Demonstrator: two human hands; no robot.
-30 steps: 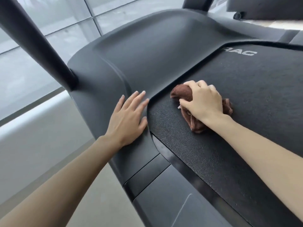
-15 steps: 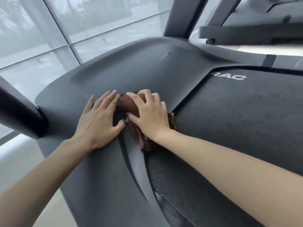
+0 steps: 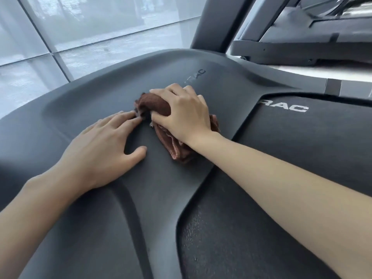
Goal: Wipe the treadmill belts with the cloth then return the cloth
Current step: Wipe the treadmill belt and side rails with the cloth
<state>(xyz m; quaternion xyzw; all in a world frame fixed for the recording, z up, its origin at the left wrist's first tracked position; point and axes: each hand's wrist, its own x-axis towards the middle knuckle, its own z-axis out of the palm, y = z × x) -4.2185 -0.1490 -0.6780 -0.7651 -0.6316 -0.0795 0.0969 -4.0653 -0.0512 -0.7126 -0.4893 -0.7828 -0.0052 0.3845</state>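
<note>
Cloth (image 3: 155, 105), brown and bunched, lies on the treadmill's grey front cover (image 3: 96, 93), just left of the belt (image 3: 302, 150). The right hand (image 3: 183, 113) curls over the cloth, gripping and pressing it down. The left hand (image 3: 100, 152) lies flat on the cover, fingers straight, fingertips at the cloth's edge. A window (image 3: 80, 27) and a second treadmill (image 3: 302, 43) stand behind.

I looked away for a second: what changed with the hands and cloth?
The right hand slid the brown cloth off the belt, leftward onto the plastic cover. The left hand followed beside it. Unchanged: the right hand grips the cloth, the left lies flat.
</note>
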